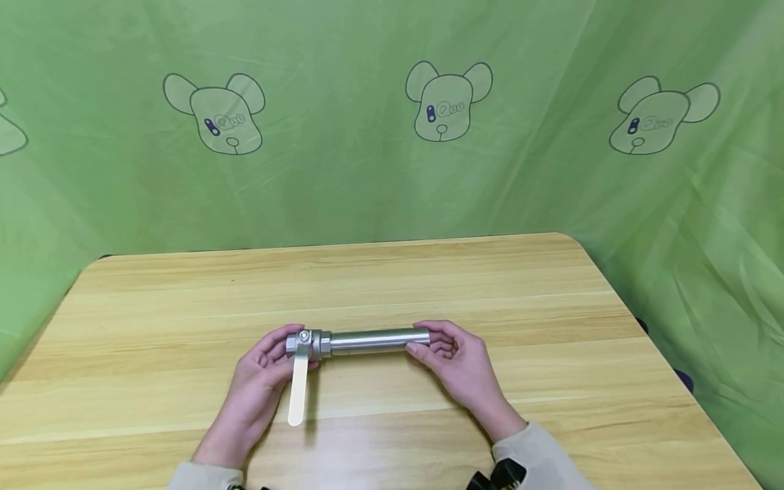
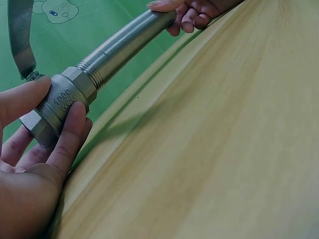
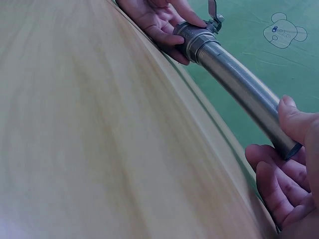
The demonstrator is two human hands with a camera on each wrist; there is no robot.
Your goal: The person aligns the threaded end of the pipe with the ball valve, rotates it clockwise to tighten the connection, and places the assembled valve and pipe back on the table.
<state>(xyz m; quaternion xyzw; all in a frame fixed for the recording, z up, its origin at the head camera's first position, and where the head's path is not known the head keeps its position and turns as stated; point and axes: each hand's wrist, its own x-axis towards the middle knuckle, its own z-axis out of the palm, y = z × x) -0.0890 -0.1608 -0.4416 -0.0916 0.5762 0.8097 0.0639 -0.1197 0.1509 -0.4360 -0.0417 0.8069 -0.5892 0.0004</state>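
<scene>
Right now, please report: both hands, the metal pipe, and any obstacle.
Left hand grips valve. Right hand holds metal pipe near its free end. Pipe joined to valve, raised above table. No obstacle visible.

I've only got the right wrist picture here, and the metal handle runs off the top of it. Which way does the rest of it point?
Observer: In the head view, the handle points toward the bottom of the picture.
Visitor: Neat. Is anything written on the metal?
Observer: Yes. The left wrist view shows the valve in the left hand marked "1000 WOG".
Visitor: I see one cartoon face on the green cloth. Are there more?
Observer: Yes, the head view shows three whole ones, plus part of another at the left edge.
</scene>
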